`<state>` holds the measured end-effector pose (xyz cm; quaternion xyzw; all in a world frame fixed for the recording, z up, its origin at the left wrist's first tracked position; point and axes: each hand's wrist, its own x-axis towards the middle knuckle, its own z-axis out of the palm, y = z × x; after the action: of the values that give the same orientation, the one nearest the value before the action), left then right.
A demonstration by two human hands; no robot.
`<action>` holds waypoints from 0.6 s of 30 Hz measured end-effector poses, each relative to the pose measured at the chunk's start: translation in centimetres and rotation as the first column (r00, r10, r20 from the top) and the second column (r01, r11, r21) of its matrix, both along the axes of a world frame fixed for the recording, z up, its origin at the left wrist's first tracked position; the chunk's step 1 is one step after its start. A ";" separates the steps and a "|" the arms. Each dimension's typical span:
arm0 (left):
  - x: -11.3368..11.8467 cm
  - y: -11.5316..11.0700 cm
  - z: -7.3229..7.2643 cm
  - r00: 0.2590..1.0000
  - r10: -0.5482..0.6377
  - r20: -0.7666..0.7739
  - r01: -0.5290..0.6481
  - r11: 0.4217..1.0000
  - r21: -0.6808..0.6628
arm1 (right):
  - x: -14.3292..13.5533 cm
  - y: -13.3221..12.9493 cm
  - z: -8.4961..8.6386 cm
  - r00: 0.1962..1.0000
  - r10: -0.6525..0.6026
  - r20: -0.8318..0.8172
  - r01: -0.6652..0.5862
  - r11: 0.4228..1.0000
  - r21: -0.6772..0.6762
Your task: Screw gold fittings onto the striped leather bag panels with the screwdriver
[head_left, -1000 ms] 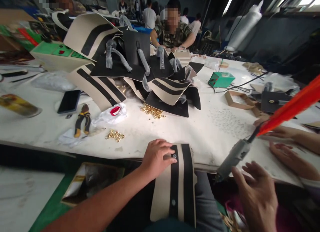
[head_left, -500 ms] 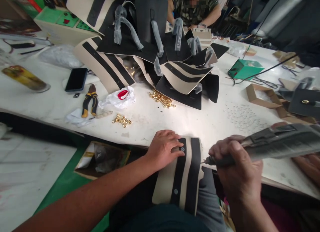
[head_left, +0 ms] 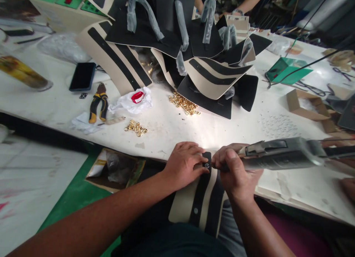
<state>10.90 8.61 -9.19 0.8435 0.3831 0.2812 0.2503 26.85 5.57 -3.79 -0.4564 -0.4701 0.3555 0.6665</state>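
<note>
On my lap, against the table edge, rests a beige panel with two black stripes. My left hand lies on its upper part, fingers stretched out, with thumb and index finger on either side of a small round metal washer. A second round washer sits lower on the same stripe. Wrapped in my right hand is a grey electric screwdriver, held level with its tip close to the upper washer. My fingers hide the exact contact of the tip.
Striped panels with plastic-wrapped handles are heaped at the back. Gold rings form two piles. Pliers, a phone, small scattered pieces, a cardboard box and a green box are around. A person's arm shows behind.
My right hand has brought the screwdriver leftward, from beside the panel's right edge to the upper washer. My left hand stays on the panel. The view has tipped down slightly.
</note>
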 end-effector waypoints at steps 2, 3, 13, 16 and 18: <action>0.0 0.0 -0.1 1.000 0.000 -0.001 0.000 1.000 0.000 | 0.0 0.0 -0.1 1.000 0.000 0.000 0.000 1.000 0.011; 0.0 0.0 -0.1 1.000 -0.001 -0.002 0.001 1.000 0.000 | 0.0 0.1 -0.2 1.000 -0.004 0.001 0.004 1.000 0.014; 0.0 0.0 -0.1 1.000 -0.007 -0.011 0.007 1.000 -0.004 | 0.1 0.4 -0.4 0.996 0.054 0.071 -0.054 0.999 0.000; 0.0 0.0 -0.1 1.000 -0.006 -0.023 0.005 1.000 -0.005 | 0.6 0.4 -0.5 0.988 0.112 0.105 -0.106 0.993 -0.061; 0.0 -0.1 -0.1 1.000 -0.004 -0.031 0.004 1.000 -0.007 | 0.8 0.5 -0.7 0.982 0.139 0.128 -0.128 0.987 -0.096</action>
<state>10.88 8.56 -9.33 0.8477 0.3861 0.2663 0.2477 27.69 6.06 -4.51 -0.4755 -0.5275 0.3882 0.5873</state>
